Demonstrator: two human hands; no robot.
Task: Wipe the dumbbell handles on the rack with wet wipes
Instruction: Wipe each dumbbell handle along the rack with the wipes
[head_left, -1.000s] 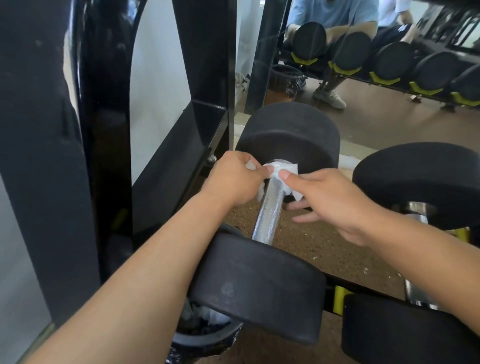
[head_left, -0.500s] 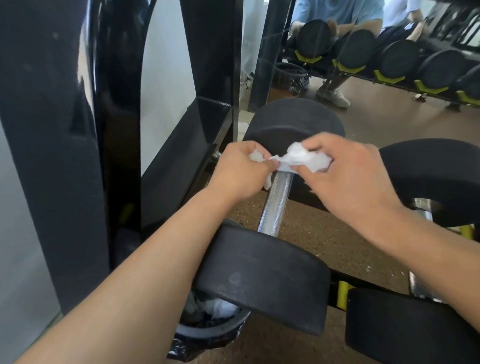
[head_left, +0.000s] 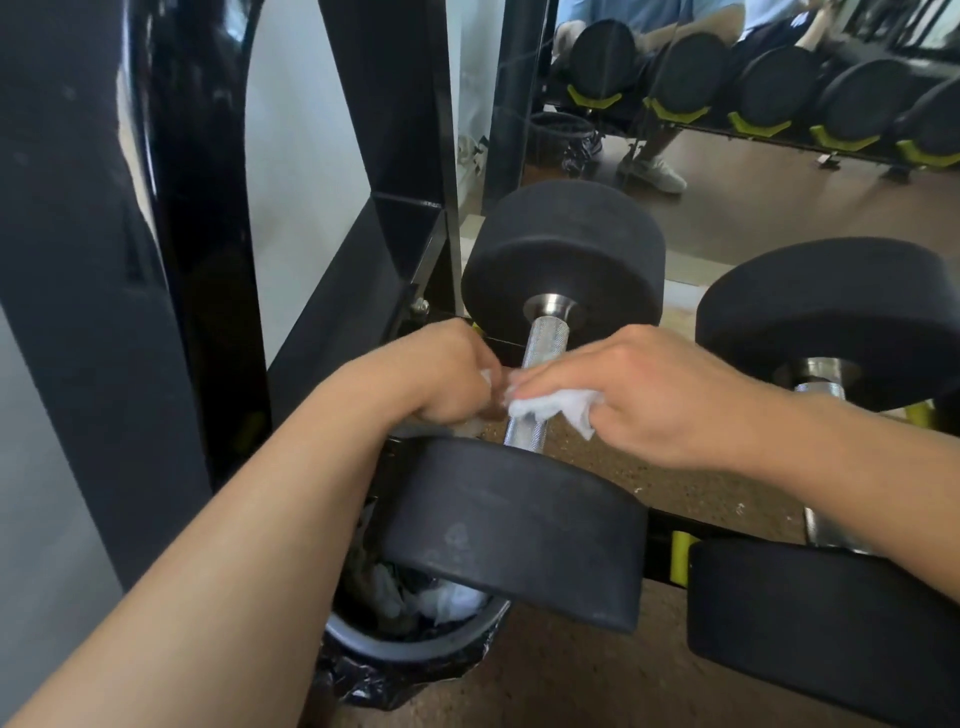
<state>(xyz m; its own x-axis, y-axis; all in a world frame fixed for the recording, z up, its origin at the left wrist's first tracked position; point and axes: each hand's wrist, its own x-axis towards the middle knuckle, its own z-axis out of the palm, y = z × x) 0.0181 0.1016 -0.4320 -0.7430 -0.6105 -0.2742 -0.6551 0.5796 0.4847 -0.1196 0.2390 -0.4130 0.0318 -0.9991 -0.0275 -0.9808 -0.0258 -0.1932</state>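
Both hands gripping wipe around handle

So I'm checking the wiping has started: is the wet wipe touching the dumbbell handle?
Touching. The head view shows the wet wipe draped over the dumbbell handle, pressed on by the right hand.
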